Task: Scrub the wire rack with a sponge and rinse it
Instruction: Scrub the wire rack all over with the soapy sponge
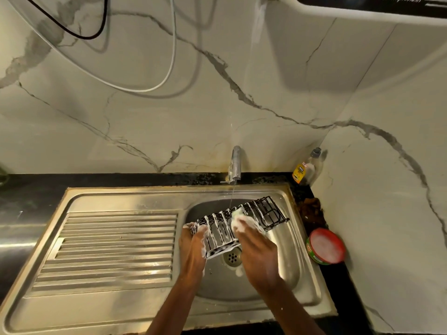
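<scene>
A black wire rack (271, 211), streaked with white foam, is held tilted over the steel sink basin (287, 240). My left hand (193, 247) grips its near left end. My right hand (256, 250) presses a foamy, pale green sponge (238, 220) against the middle of the rack, with the fingers covered in suds. A thin stream of water falls from the tap (235, 165) onto the rack's far edge. The drain (232, 257) shows just under the rack.
The ribbed steel drainboard (113, 247) lies to the left of the basin. A red tub of dish soap (326, 246) and a brown scrubber (312, 211) sit on the black counter at right. A bottle (306, 169) stands in the corner. Cables hang on the marble wall.
</scene>
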A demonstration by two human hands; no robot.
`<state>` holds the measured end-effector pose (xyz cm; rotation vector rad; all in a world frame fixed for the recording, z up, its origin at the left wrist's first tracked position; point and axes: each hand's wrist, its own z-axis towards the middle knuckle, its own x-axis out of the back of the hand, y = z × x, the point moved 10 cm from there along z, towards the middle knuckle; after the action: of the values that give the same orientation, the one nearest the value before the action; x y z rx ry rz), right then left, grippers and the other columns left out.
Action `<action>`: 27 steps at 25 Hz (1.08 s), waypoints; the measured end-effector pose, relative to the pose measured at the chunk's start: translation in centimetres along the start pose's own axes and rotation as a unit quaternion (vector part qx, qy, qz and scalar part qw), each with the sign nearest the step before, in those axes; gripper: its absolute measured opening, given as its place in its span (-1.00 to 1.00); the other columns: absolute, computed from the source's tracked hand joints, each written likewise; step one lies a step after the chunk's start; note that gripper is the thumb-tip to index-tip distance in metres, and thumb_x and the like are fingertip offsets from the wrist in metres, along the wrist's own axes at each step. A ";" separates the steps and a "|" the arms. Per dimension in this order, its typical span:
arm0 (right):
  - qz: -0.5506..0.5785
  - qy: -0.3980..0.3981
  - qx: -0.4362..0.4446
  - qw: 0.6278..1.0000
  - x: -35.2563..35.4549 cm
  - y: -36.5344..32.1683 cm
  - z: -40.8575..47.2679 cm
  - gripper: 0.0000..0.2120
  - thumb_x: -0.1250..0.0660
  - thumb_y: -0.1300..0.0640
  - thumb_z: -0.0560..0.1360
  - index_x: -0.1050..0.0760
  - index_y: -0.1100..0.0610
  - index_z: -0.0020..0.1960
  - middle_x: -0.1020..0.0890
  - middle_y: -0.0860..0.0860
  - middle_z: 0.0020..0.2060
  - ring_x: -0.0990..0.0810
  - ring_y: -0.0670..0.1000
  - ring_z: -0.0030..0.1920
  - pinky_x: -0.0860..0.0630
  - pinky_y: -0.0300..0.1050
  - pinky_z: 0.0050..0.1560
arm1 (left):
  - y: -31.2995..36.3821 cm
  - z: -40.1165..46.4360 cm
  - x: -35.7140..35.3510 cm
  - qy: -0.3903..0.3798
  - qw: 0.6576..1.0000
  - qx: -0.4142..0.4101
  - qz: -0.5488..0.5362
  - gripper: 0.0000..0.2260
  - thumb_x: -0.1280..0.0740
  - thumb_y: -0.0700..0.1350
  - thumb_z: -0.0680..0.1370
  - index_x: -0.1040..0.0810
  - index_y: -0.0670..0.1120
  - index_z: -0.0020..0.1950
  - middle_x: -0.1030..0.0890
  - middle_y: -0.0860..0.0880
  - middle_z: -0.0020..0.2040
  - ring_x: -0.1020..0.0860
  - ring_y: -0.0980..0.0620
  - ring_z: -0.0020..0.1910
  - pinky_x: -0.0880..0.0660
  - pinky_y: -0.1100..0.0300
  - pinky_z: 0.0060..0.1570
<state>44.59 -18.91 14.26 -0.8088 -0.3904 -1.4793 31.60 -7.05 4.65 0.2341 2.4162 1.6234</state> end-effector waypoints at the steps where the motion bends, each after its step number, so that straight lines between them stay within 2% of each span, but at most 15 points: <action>1: 0.004 0.003 -0.003 1.000 0.2 0.5 -0.2 -0.73 -0.22 0.36 0.53 -0.68 0.25 0.05 -0.72 0.16 0.04 -0.73 0.09 -0.03 -0.69 -0.04 -0.16 | 0.0 0.1 0.1 0.005 1.000 0.000 -0.006 -0.78 -0.28 -0.16 0.66 -0.46 -0.10 0.31 -0.58 0.05 0.10 -0.53 0.02 0.15 -0.38 0.03 0.19; 3: 0.030 0.027 -0.114 0.993 1.0 3.3 0.0 -0.69 -0.28 0.44 0.45 -0.66 0.23 0.10 -0.71 0.18 0.02 -0.74 0.12 -0.10 -0.69 -0.02 -0.26 | 0.3 0.2 -0.1 0.000 1.000 -0.003 0.004 -0.73 -0.31 -0.16 0.65 -0.46 -0.13 0.35 -0.59 -0.05 0.18 -0.55 -0.02 0.18 -0.40 0.03 0.19; 4: 0.042 0.039 -0.140 0.989 1.1 3.6 -0.1 -0.65 -0.32 0.48 0.42 -0.65 0.21 0.12 -0.71 0.18 0.03 -0.74 0.09 -0.11 -0.70 -0.05 -0.27 | 0.3 0.4 0.0 0.003 1.000 -0.002 0.009 -0.74 -0.33 -0.12 0.64 -0.47 -0.10 0.32 -0.59 -0.07 0.20 -0.55 -0.04 0.19 -0.41 0.02 0.17; 7: 0.025 0.033 -0.040 0.998 1.3 0.6 -0.9 -0.73 -0.23 0.41 0.54 -0.67 0.25 0.08 -0.71 0.17 0.04 -0.73 0.05 -0.13 -0.66 -0.20 -0.29 | 0.2 0.5 0.2 0.016 1.000 0.011 -0.017 -0.90 -0.29 -0.18 0.65 -0.50 -0.02 0.15 -0.59 -0.05 0.09 -0.56 -0.06 0.14 -0.43 -0.03 0.18; 8: 0.032 0.031 -0.057 0.997 1.5 1.5 -1.1 -0.70 -0.26 0.44 0.51 -0.64 0.23 0.14 -0.71 0.18 0.05 -0.74 0.07 -0.15 -0.65 -0.23 -0.32 | 0.3 0.5 0.2 0.019 0.999 0.014 -0.024 -0.88 -0.28 -0.21 0.65 -0.51 -0.06 0.17 -0.59 -0.06 0.09 -0.55 -0.08 0.14 -0.43 -0.06 0.22; 10: 0.051 0.042 -0.150 0.986 2.1 3.8 -1.0 -0.52 -0.36 0.53 0.38 -0.54 0.21 0.24 -0.70 0.20 0.08 -0.74 0.07 -0.16 -0.65 -0.22 -0.30 | 0.3 0.6 0.2 0.024 1.000 0.018 0.000 -0.80 -0.28 -0.20 0.65 -0.48 -0.13 0.28 -0.59 -0.07 0.11 -0.54 -0.12 0.18 -0.42 -0.06 0.24; 11: 0.048 0.041 -0.133 0.989 1.9 3.3 -1.0 -0.55 -0.36 0.52 0.40 -0.56 0.22 0.23 -0.69 0.19 0.10 -0.74 0.05 -0.12 -0.67 -0.20 -0.24 | 0.3 0.7 0.2 0.024 1.000 0.017 0.005 -0.78 -0.29 -0.19 0.66 -0.47 -0.14 0.30 -0.59 -0.07 0.11 -0.54 -0.14 0.20 -0.41 -0.06 0.24; 13: 0.026 0.022 -0.014 0.999 1.5 0.0 -1.4 -0.73 -0.23 0.39 0.56 -0.64 0.26 0.15 -0.69 0.15 0.12 -0.73 0.05 0.00 -0.69 -0.14 -0.15 | 0.5 0.5 0.2 0.028 0.999 0.022 -0.005 -0.79 -0.29 -0.17 0.66 -0.48 -0.13 0.29 -0.59 -0.06 0.11 -0.54 -0.14 0.21 -0.43 -0.08 0.24; 14: 0.008 0.023 0.017 1.000 1.5 -0.4 -1.7 -0.72 -0.18 0.37 0.59 -0.65 0.28 0.12 -0.68 0.15 0.13 -0.72 0.06 0.01 -0.69 -0.12 -0.17 | 0.6 0.4 0.2 0.029 0.999 0.021 -0.010 -0.81 -0.28 -0.18 0.66 -0.48 -0.11 0.27 -0.59 -0.05 0.10 -0.53 -0.13 0.20 -0.43 -0.10 0.26; 17: 0.000 0.023 -0.034 0.999 2.2 2.0 -1.4 -0.69 -0.14 0.39 0.57 -0.60 0.27 0.18 -0.61 0.12 0.21 -0.74 0.06 -0.12 -0.62 -0.17 -0.38 | 1.0 0.1 -0.2 0.017 1.000 0.022 -0.003 -0.81 -0.27 -0.16 0.66 -0.45 -0.02 0.28 -0.57 0.00 0.13 -0.51 -0.11 0.23 -0.40 -0.11 0.30; 20: -0.019 -0.002 0.031 0.999 1.3 0.1 -2.4 -0.71 -0.18 0.36 0.60 -0.66 0.26 0.13 -0.67 0.17 0.14 -0.72 0.02 -0.20 -0.62 -0.20 -0.36 | 1.2 0.0 -0.7 0.009 0.999 0.036 -0.003 -0.77 -0.26 -0.15 0.67 -0.44 -0.06 0.34 -0.51 -0.04 0.23 -0.45 -0.10 0.30 -0.36 -0.16 0.36; 23: 0.010 0.003 -0.083 0.997 2.3 1.9 -1.0 -0.63 -0.24 0.42 0.45 -0.56 0.25 0.21 -0.68 0.22 0.10 -0.60 -0.07 -0.44 -0.43 -0.32 -0.51 | 1.3 0.0 -0.7 0.010 0.999 0.040 -0.007 -0.81 -0.25 -0.17 0.67 -0.44 -0.05 0.28 -0.52 -0.10 0.23 -0.45 -0.12 0.31 -0.35 -0.14 0.34; 24: -0.009 -0.007 -0.071 0.997 2.2 1.6 -0.9 -0.66 -0.22 0.41 0.47 -0.60 0.24 0.18 -0.69 0.22 0.08 -0.59 -0.09 -0.45 -0.40 -0.34 -0.52 | 1.1 -0.1 -0.6 0.014 0.999 0.050 -0.010 -0.79 -0.25 -0.17 0.67 -0.44 -0.09 0.31 -0.53 -0.16 0.28 -0.45 -0.16 0.36 -0.34 -0.16 0.38; 25: -0.030 -0.021 -0.021 0.999 1.8 0.7 -1.3 -0.68 -0.18 0.40 0.53 -0.66 0.24 0.12 -0.70 0.19 0.08 -0.63 -0.09 -0.40 -0.44 -0.34 -0.51 | 0.8 -0.1 -0.5 0.017 0.998 0.067 -0.016 -0.75 -0.25 -0.17 0.67 -0.44 -0.13 0.34 -0.50 -0.22 0.35 -0.41 -0.22 0.43 -0.32 -0.21 0.44; 27: -0.043 0.008 0.025 0.999 2.2 0.3 -1.9 -0.65 -0.12 0.38 0.60 -0.70 0.26 0.05 -0.67 0.15 0.14 -0.72 -0.04 -0.18 -0.58 -0.23 -0.44 | 0.6 0.0 -0.5 0.013 0.996 0.078 -0.030 -0.70 -0.24 -0.14 0.67 -0.41 -0.20 0.38 -0.42 -0.27 0.47 -0.33 -0.27 0.52 -0.25 -0.26 0.50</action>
<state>44.67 -21.82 14.35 -0.7469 -0.4537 -1.5488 32.10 -6.98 5.32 0.1651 2.5469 1.4216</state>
